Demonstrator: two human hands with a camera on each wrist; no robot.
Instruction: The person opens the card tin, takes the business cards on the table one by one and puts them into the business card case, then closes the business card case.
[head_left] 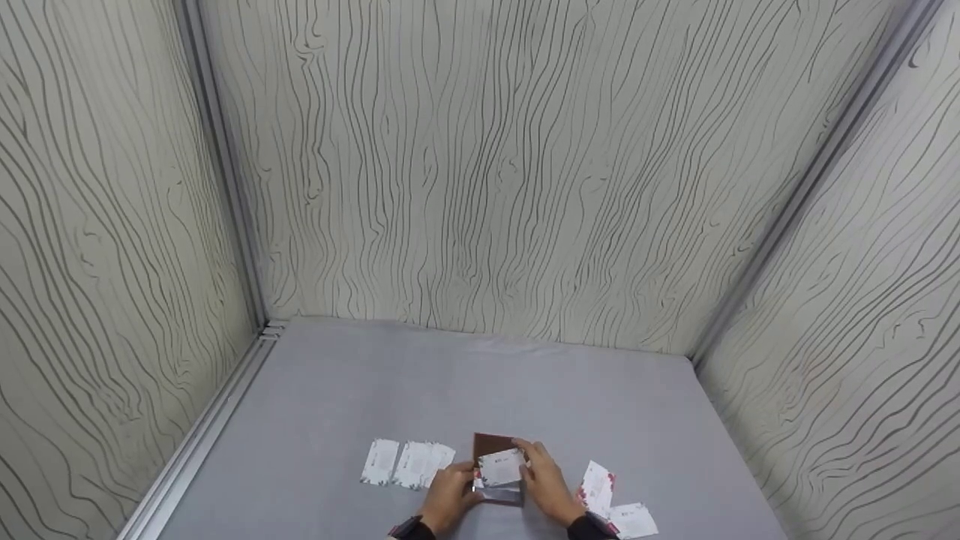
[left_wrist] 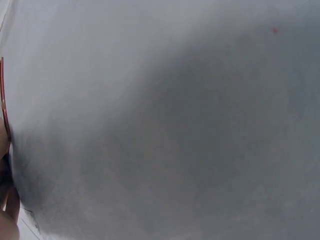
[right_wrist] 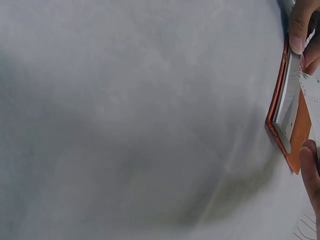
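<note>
- Pale walls (head_left: 487, 150) with dark wood-grain lines close off the work area on three visible sides.
- Grey cloth covers the tabletop (head_left: 337, 390).
- Left grip (head_left: 448, 491), a bare hand, pinches the left end of a brown case (head_left: 491, 443), thumb on the near side.
- Right grip (head_left: 547, 484), also bare, is nearly closed, thumb and fingers at the right-hand edge of a white card (head_left: 501, 468).
- The brown case sits open between both hands, its silvery part nearest the person and its brown flap beyond.
- To the left lie a single card (head_left: 380, 461) and an overlapping group (head_left: 420, 465); to the right, a red-patterned card (head_left: 598, 484) and another card (head_left: 634, 520).
- The white card is tilted over the case. Fitting it in seems the step in hand, though it could be coming out; insertion would call for squaring its edge to the opening while the left hold stays firm.
</note>
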